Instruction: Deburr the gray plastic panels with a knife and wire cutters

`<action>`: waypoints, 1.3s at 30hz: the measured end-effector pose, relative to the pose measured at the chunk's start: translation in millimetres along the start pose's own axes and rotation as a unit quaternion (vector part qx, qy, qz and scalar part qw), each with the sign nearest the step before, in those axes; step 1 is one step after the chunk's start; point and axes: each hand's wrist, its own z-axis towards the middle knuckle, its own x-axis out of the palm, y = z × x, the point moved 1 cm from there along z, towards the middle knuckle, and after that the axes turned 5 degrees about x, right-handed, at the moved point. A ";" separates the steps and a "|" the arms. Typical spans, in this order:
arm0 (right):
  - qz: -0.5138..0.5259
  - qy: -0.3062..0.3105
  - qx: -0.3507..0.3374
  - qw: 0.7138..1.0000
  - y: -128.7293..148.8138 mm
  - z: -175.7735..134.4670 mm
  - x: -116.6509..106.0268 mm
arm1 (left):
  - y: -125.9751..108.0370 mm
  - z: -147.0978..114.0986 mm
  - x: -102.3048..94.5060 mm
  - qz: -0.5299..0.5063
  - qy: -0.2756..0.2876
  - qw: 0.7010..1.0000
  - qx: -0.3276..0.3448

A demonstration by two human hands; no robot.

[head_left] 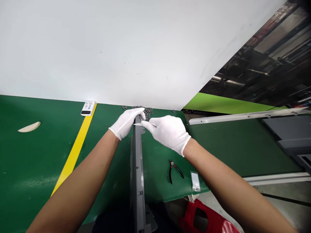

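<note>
A long grey plastic panel (138,155) stands on its narrow edge, running from the front of the green table toward the back. My left hand (127,123), in a white glove, is closed around the panel's far end. In my white-gloved right hand (168,132) is a knife (138,124); only its thin pointed blade shows, its handle hidden in my fist. The blade lies across the panel's upper edge, close to my left fingers; whether it touches is hard to tell. Just beyond both hands is a pile of small grey plastic scraps (148,112).
Red-and-black side cutters (172,170) and a small clear-fronted white packet (195,181) lie right of the panel. A white handheld device (88,108) sits on yellow tape (73,150). A ribbed green conveyor (233,149) carries grey parts at right. A white board (121,51) rises behind.
</note>
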 end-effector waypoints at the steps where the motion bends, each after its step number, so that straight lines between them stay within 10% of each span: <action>1: -0.005 -0.001 0.001 1.000 0.1 -0.9 0.1 | 0.1 0.0 -0.2 0.005 0.002 1.000 0.006; 39: -0.030 0.008 0.009 0.999 -7.8 3.6 2.3 | -3.7 -1.1 2.3 0.049 0.010 0.999 0.017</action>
